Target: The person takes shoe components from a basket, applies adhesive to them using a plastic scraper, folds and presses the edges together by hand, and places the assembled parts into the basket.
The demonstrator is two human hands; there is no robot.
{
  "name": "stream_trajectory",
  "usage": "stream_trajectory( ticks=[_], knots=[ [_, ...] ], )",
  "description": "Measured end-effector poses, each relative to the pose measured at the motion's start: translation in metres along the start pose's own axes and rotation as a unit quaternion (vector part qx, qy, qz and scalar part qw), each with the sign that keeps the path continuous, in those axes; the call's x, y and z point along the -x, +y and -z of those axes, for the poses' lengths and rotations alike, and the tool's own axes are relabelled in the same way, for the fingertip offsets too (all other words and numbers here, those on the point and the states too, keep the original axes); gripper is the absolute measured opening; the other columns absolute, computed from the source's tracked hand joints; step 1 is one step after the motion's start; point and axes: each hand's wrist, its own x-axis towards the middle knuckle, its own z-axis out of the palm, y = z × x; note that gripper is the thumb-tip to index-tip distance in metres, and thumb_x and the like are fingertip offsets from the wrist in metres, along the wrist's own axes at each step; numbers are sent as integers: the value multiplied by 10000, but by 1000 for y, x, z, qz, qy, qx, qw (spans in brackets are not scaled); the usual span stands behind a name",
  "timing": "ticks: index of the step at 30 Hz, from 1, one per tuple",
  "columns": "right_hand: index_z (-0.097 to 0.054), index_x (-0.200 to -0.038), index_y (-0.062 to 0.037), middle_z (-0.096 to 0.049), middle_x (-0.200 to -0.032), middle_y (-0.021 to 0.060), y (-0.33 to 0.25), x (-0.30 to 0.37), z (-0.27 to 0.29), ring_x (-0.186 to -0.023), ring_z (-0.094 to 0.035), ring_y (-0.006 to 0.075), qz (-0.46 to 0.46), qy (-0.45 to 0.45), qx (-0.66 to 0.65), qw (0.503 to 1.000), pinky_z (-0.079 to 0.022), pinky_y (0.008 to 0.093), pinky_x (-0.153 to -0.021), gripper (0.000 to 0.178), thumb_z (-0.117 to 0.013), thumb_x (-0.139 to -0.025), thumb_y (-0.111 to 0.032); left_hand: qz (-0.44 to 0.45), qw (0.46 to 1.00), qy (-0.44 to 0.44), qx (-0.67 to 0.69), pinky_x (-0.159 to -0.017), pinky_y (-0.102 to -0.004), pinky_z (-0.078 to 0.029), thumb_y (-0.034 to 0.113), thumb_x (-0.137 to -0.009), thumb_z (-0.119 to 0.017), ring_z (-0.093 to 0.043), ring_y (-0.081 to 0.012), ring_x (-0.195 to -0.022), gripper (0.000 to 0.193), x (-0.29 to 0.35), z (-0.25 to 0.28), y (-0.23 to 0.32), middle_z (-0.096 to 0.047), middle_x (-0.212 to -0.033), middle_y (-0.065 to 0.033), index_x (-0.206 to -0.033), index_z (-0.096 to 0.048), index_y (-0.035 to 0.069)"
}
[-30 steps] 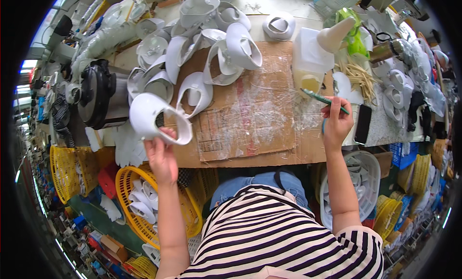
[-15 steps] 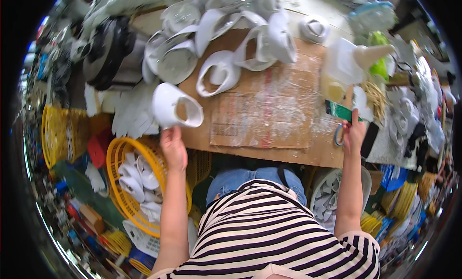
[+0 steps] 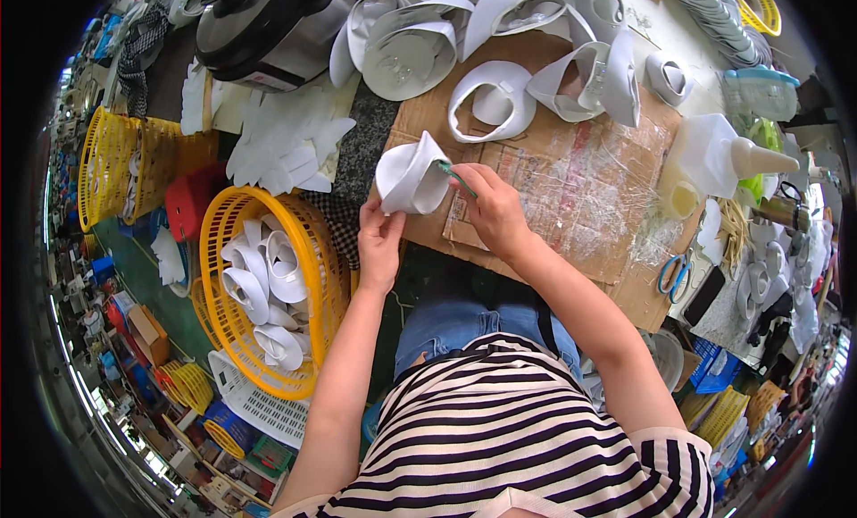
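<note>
My left hand (image 3: 381,241) pinches the lower edge of a white curled piece (image 3: 400,180), looped round with an opening and a pointed top. My right hand (image 3: 491,207) closes round a slim green tool (image 3: 460,180), whose tip meets the right edge of that piece's opening. The tool's exact kind is hidden by my fingers. Beyond my hands a similar white loop (image 3: 460,103) rests on a cardboard sheet (image 3: 571,179), beside several more white curled pieces (image 3: 411,58).
At left, a yellow basket (image 3: 214,241) holds white pieces. A black-and-silver pot (image 3: 268,36) stands behind flat white cutouts (image 3: 286,138). On the right are a nozzled plastic bottle (image 3: 701,161), blue-handled scissors (image 3: 676,275) and a black phone (image 3: 705,296).
My right hand has brought the green tool left from beside the bottle to the white piece. The white piece now sits closer to my body's middle. The view has shifted left.
</note>
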Motion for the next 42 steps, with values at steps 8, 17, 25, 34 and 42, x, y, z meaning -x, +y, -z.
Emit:
stream_trajectory(
  ticks=[8, 17, 25, 34, 42],
  knots=[
    [-587, -990, -39, -586, -845, 149, -11, 40, -11, -755, -609, 350, -71, -63, -13, 995, -495, 404, -626, 162, -624, -833, -20, 143, 986, -12, 80, -760, -214, -412, 29, -892, -604, -510, -94, -808, 113, 12, 12, -14, -541, -955, -14, -995, -641, -1],
    [-628, -980, -25, -615, -853, 139, -10, 48, -16, -657, -624, 256, -155, -8, -91, 984, -492, 340, -583, 133, -603, -851, -7, 169, 975, -35, 143, -702, -247, -429, -2, -873, -594, -558, -106, -797, 155, 22, 21, -25, -627, -932, -47, -1025, -624, -3],
    [-636, -978, 2, -617, -687, 62, -17, 49, -7, -549, -598, 95, -332, -38, -199, 921, -473, 234, -490, 142, -587, -926, -120, 270, 918, -87, 277, -836, -269, -500, 10, -905, -509, -627, -151, -913, 232, 15, 31, -19, -649, -1044, -80, -1114, -597, -36],
    [-581, -1035, 49, -622, -708, 78, -7, 60, 96, -543, -594, 127, -390, 109, -225, 886, -473, 231, -478, 249, -551, -959, -186, -16, 986, -148, -74, -716, -274, -445, 202, -959, -490, -585, -156, -799, 299, 5, 19, 89, -614, -867, -97, -914, -630, -59],
    [-575, -1043, 71, -614, -683, 88, -20, 40, 108, -565, -588, 135, -352, 153, -216, 898, -467, 232, -490, 297, -555, -959, -213, -184, 901, -124, -373, -722, -383, -488, 107, -746, -723, -611, -301, -825, 213, -33, 6, 115, -591, -897, -115, -913, -622, 20]
  ],
)
